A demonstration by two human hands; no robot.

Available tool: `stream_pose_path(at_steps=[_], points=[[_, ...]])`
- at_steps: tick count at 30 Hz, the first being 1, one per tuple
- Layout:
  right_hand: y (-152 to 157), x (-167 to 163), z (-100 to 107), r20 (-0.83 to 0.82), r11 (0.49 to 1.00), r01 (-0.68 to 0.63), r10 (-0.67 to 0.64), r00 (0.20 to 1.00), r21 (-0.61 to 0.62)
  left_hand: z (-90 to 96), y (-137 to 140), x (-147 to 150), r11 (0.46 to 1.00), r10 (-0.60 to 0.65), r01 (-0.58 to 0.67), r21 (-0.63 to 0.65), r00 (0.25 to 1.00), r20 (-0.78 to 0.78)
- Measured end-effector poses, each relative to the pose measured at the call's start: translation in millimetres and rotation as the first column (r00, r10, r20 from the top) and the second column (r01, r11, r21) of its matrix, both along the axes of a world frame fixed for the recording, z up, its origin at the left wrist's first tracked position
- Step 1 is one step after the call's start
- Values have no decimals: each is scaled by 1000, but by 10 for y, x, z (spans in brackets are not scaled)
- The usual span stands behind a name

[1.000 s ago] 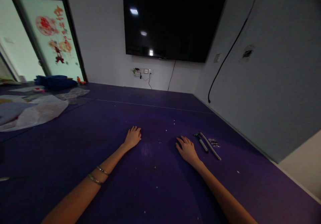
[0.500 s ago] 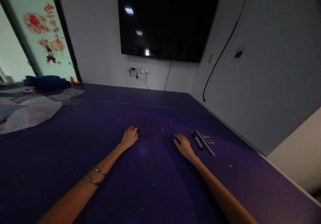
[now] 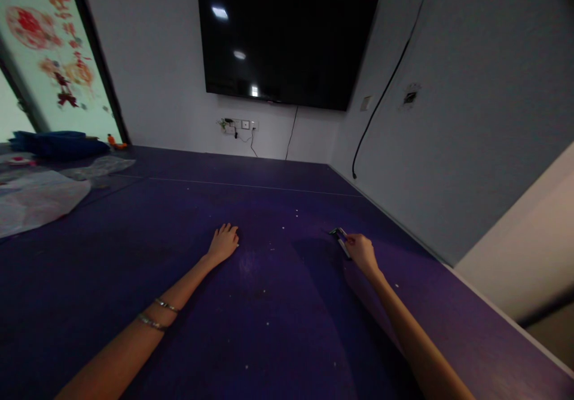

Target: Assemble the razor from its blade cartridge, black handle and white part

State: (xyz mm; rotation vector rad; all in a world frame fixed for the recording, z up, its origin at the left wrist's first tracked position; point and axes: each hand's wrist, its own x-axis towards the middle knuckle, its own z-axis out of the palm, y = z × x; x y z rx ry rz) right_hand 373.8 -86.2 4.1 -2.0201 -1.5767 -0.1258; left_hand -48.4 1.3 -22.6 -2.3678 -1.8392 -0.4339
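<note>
My left hand (image 3: 223,243) lies palm down on the dark purple tabletop (image 3: 251,304), fingers stretched out and holding nothing. Farther right, my right hand (image 3: 363,252) has its fingers closed in a pinch over a slim two-armed hand tool (image 3: 344,247). The tool has a dark head and a grey-and-black shorter arm, which points toward me. Its longer pale arm is mostly covered by my fingers, and its exact kind cannot be told. The small clear packet that lay beside it is hidden behind my hand.
Crumpled clear plastic sheeting (image 3: 49,200) and a dark blue cloth bundle (image 3: 58,144) lie on the left. Small white specks dot the tabletop. A black cable (image 3: 381,98) hangs along the right wall, and a television (image 3: 287,41) is mounted ahead.
My right hand has moved right from the bare tabletop onto the hand tool, and its fingers have closed. My left hand stays flat. The whole view has shifted slightly.
</note>
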Motion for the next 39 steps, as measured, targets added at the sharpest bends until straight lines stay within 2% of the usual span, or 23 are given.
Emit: stream_pose_path(at_steps=[9,15,24,27,30,33,36,39], points=[[-40,-86,-2,47,979,25,-16,999,-203,-16,19,-16,1000,-6,6,11,1000,9],[-94,-117,-4,25,979,12,-7,1000,-205,1,3,-8,1000,2,-2,21,1000,5],[-115,-106,-50,75,976,12,5,997,-215,28,8,-19,1000,-8,6,24,997,80],[-102,-117,-48,43,983,-18,26,999,-182,119,11,-6,998,-17,6,67,985,170],[-95,-207,1,-11,991,-87,87,996,-102,278,-49,111,985,-67,23,172,965,253],[-117,-390,81,-32,984,-179,180,983,20,459,-164,374,970,-208,150,191,918,338],[-173,-608,159,-36,954,-259,267,963,147,600,-289,745,960,-280,250,127,842,461],[-243,-794,207,-60,917,-312,336,940,248,643,-400,1145,896,-342,443,-20,720,604]])
